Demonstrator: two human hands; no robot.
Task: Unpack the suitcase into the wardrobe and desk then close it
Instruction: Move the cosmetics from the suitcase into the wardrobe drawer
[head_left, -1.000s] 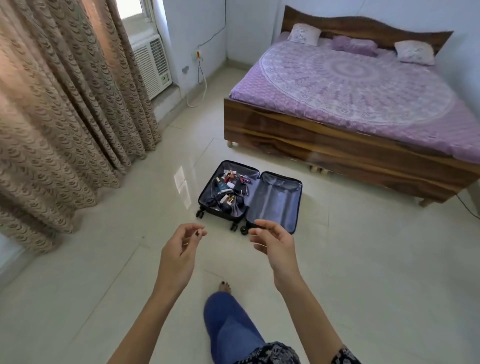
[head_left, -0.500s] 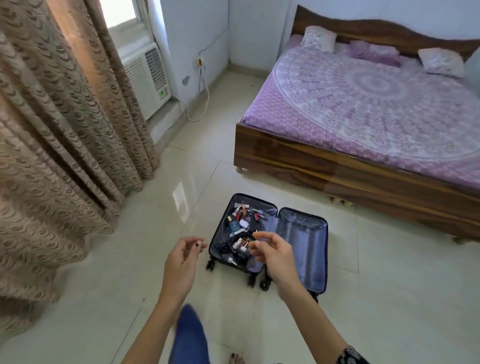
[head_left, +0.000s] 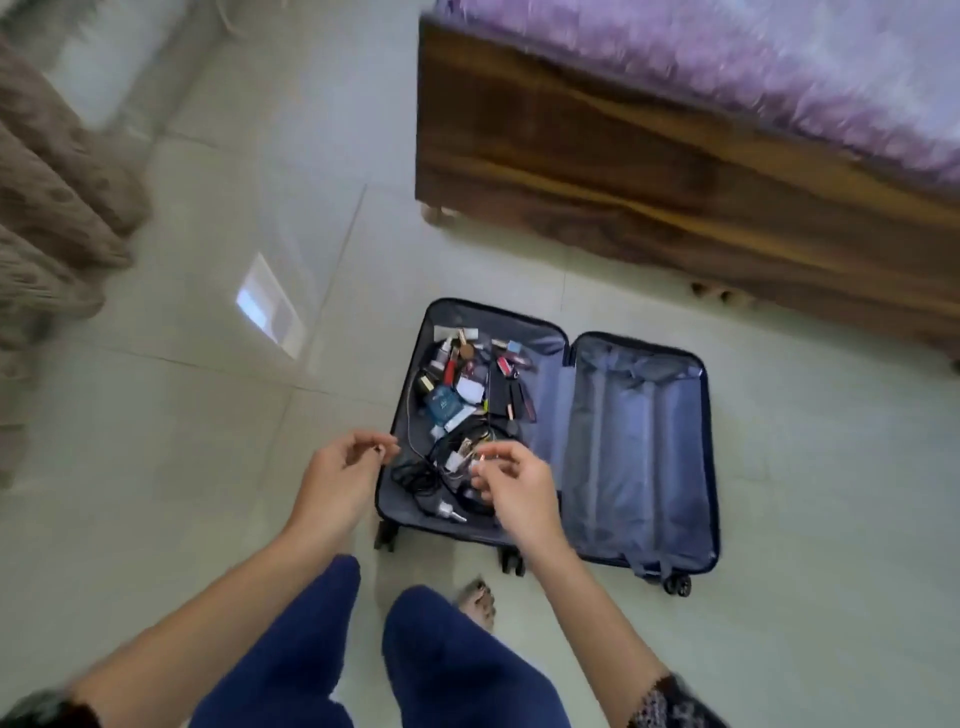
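Unpacking looks part-done: the open suitcase (head_left: 639, 441) lies flat on the floor by the bed (head_left: 623, 171) corner, cosmetics and cables (head_left: 462, 400) in its left half, while left hand (head_left: 343, 473) and right hand (head_left: 514, 488) hover loosely curled, empty, over its near edge, next needing to reach down and grasp one

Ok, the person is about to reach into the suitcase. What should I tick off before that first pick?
1. Suitcase lies flat and open on the floor: ok.
2. Things left to unpack: ok. One half holds small items; the other shows only lining.
3. Hands free: ok. Left hand and right hand have loosely curled fingers and hold nothing visible.
4. Hand over target: ok. The right hand is above the near end of the pile.
5. Items separable: not ok. Black cables run among them.
6. Wardrobe and desk located: cannot tell, neither is in view.
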